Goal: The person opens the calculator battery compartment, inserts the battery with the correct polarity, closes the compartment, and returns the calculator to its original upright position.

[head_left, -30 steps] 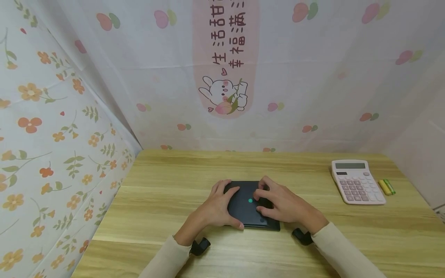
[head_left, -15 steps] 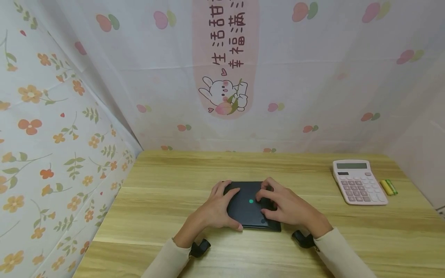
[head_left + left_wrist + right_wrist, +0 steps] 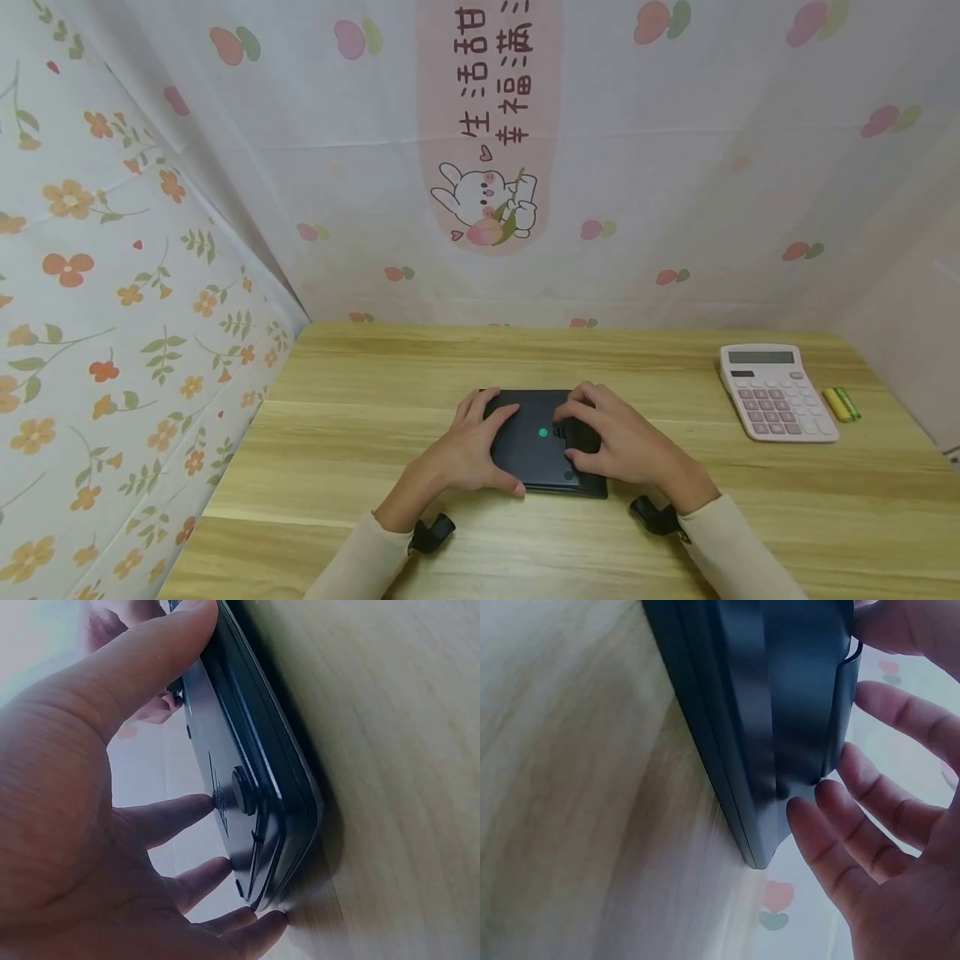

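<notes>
A flat black device [image 3: 525, 446] with a small green dot sticker lies on the wooden table, looking like a calculator turned face down. My left hand [image 3: 472, 454] grips its left part, thumb at the near edge and fingers spread over the far side and top. A round knob-like foot [image 3: 242, 790] shows on the device in the left wrist view. On the right part, my right hand [image 3: 626, 446] pinches a dark panel like a battery cover [image 3: 582, 437] between thumb and fingers. A gap edges this panel in the right wrist view; whether it is fully loose I cannot tell.
A pink-and-white calculator [image 3: 776, 392] sits at the table's right, with two yellow-green batteries [image 3: 842, 404] beside it. Patterned cloth [image 3: 637, 183] hangs behind the table, and a flowered cloth [image 3: 135, 333] at the left. Dark wrist cameras [image 3: 432, 533] hang under both wrists.
My right hand has shifted slightly right and its fingers have closed in on the panel. A dark gap now shows by its index fingertip. The left hand and device have hardly moved.
</notes>
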Available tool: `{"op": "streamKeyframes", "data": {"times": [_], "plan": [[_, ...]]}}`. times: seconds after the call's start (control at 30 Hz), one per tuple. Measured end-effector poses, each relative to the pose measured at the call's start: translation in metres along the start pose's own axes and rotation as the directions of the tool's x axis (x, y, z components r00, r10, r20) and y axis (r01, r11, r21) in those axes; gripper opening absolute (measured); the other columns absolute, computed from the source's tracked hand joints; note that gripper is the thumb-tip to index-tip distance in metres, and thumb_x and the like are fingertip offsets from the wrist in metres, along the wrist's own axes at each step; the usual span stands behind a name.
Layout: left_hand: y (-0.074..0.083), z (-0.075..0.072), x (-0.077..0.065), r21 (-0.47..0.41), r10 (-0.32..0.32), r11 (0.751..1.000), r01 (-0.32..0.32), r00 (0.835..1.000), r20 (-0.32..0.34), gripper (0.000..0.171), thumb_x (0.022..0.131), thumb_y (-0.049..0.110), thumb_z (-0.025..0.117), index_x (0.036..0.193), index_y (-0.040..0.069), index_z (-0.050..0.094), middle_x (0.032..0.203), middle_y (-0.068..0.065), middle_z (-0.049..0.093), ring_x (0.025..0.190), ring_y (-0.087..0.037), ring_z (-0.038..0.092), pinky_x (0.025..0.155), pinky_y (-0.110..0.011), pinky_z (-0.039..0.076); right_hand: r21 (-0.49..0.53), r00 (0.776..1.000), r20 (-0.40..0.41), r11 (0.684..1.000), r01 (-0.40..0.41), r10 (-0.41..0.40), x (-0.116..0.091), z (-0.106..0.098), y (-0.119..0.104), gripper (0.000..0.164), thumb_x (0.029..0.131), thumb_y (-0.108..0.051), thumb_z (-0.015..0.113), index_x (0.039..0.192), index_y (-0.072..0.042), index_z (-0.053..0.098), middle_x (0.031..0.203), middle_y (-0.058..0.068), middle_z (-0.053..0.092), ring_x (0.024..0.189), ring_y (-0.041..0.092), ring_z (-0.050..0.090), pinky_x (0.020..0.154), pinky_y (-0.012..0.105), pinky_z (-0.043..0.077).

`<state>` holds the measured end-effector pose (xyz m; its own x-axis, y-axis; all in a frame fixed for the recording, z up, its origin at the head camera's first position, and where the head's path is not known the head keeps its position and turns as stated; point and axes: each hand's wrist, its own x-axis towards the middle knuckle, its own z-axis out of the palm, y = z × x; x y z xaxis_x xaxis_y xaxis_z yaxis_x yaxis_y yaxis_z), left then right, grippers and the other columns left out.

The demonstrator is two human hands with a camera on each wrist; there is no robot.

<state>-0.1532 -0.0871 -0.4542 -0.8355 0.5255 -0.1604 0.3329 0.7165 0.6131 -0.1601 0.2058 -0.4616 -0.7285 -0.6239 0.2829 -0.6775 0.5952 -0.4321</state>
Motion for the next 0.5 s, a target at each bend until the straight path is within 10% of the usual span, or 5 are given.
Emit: {"op": "streamKeyframes", "data": {"times": [0.5], "plan": [[0.001,-0.0006,-0.0001,0.003,0.01,1.0,-0.01,1.0,-0.002,0.111,0.078,0.047,0.101,0.169,0.016,0.046,0.18,-0.013,0.016,0.166,-0.043,0.008,0.121,-0.066,0.036,-0.028,0.999,-0.012,0.999,0.04,-0.041,0.0,-0.0018,0.0007,0.032,0.09,-0.015,0.085,0.121,-0.023,0.081,0.12,-0.003,0.059,0.104,0.015,0.052,0.084,0.042,0.05]]}}
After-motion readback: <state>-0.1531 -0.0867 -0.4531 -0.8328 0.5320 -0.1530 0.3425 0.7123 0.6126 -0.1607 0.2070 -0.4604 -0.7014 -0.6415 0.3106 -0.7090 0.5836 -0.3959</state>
